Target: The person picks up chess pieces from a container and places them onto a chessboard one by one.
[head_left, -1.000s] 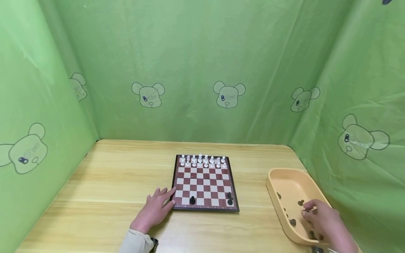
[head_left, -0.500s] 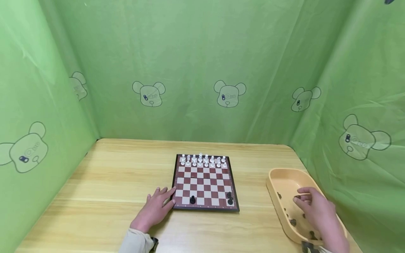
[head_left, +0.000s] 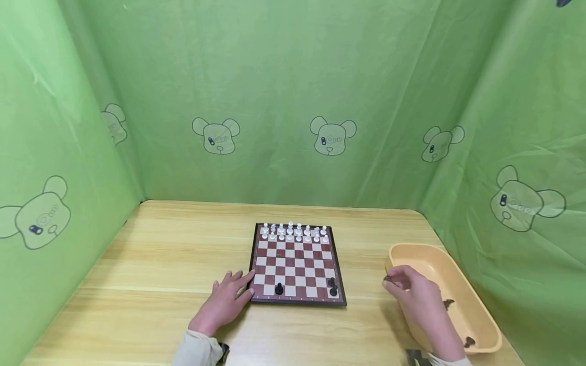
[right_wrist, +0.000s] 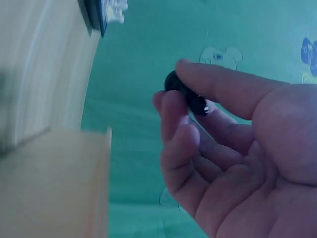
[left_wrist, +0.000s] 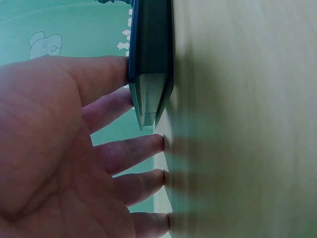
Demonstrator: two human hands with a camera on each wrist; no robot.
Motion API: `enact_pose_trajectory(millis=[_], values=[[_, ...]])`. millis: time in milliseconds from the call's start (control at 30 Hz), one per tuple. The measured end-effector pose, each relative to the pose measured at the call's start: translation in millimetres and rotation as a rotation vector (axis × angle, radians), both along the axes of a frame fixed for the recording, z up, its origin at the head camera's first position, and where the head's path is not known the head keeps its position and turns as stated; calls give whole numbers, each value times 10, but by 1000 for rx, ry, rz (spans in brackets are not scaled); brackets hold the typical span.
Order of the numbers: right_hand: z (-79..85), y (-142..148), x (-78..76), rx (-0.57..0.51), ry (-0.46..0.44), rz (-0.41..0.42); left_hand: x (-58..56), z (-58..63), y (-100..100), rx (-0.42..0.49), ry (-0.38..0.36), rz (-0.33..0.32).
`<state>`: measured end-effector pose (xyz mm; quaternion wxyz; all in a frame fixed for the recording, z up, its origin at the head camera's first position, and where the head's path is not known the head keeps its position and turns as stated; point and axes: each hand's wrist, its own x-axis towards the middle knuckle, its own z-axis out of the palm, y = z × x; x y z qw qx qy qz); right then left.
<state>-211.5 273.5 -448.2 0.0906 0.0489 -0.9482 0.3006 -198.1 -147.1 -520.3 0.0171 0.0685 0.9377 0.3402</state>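
Observation:
A chessboard lies in the middle of the table in the head view. White chess pieces fill its two far rows. On its near side stand a black chess piece at the left and two black pieces in the right corner. My left hand rests at the board's left edge, thumb and index finger touching it, the other fingertips on the table in the left wrist view. Over the tray's left rim, my right hand pinches a small black chess piece between thumb and fingers; its exact kind is unclear.
A peach plastic tray stands at the right with dark chess pieces inside, partly hidden by my right hand and forearm. Green cloth walls with bear drawings enclose the wooden table at the back and both sides.
My right hand has risen from inside the tray and moved left across its rim, carrying the black chess piece. The left hand and the board stay where they were.

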Motion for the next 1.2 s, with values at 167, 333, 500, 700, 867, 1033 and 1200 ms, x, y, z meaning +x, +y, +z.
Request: enact_pose_trajectory(millis=[167,333,500,700,867,1033,1200], values=[[-19,-222,-15,-28,62,34,4,8,2,2,-5,1],[-31,-416,-72,-68,138,82,7,10,3,5,-7,2],[-47,-601,-123,-108,202,120,6,3,5,4,-4,0],[-62,-791,-164,-185,292,197,-1,4,10,0,-2,-1],[-69,-865,-197,-232,341,220,-6,0,17,-1,-6,-5],[-64,-901,-224,-307,407,227,-9,-1,12,-3,0,-4],[-74,-940,-247,-351,504,228,-7,-10,3,-9,1,-2]])
